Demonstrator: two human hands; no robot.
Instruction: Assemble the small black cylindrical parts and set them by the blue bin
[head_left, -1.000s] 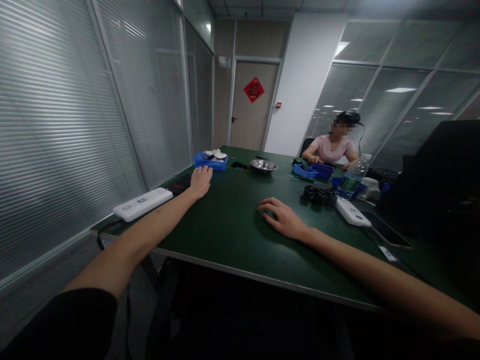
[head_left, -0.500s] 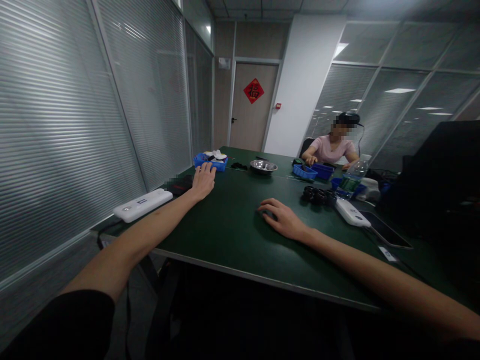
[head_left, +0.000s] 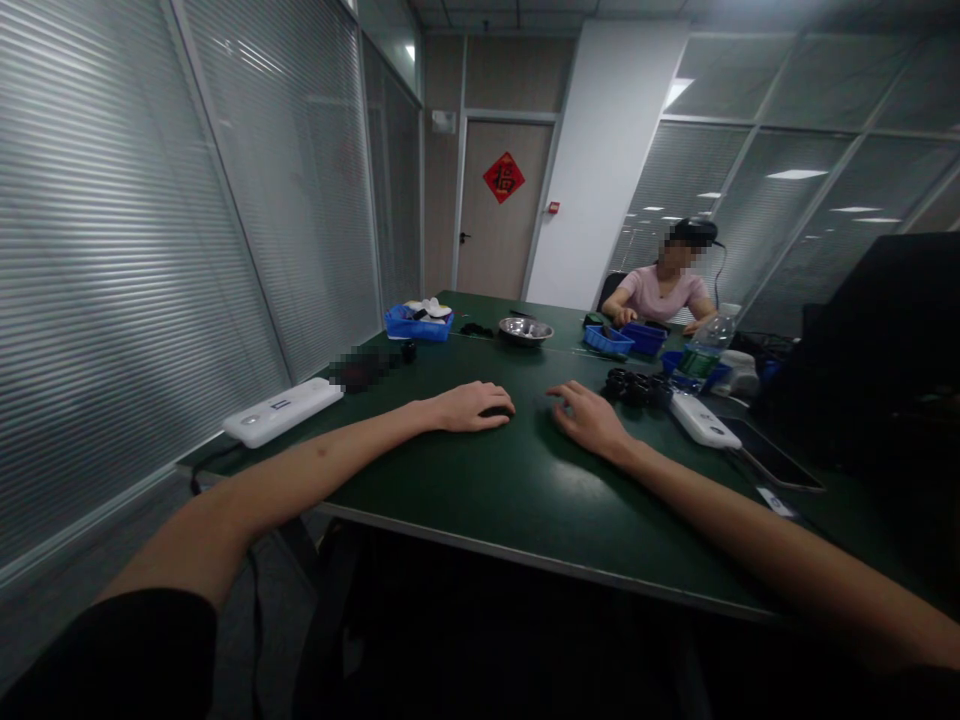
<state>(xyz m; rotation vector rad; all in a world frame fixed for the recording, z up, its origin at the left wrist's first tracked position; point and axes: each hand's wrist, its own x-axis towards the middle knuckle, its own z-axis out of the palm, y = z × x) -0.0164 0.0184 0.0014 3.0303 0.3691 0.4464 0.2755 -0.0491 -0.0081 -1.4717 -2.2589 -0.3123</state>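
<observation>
Apparently empty left hand [head_left: 475,406]: fingers loosely curved, thumb parted.
Right hand [head_left: 591,418]: fingers spread, seemingly holding nothing.
Black cluster [head_left: 636,388]: lay near my right hand.
Desk [head_left: 450,490]: I seemed idle over it; any pick-up called for reaching outward.

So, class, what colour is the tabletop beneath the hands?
The tabletop is dark green, best seen in the head view.

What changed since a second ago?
The left hand moved right from near the leftmost blue basket toward the right hand, which shifted slightly right. A small black item, perhaps let go, now shows where the left hand was. That basket and the bowl stayed.
</observation>
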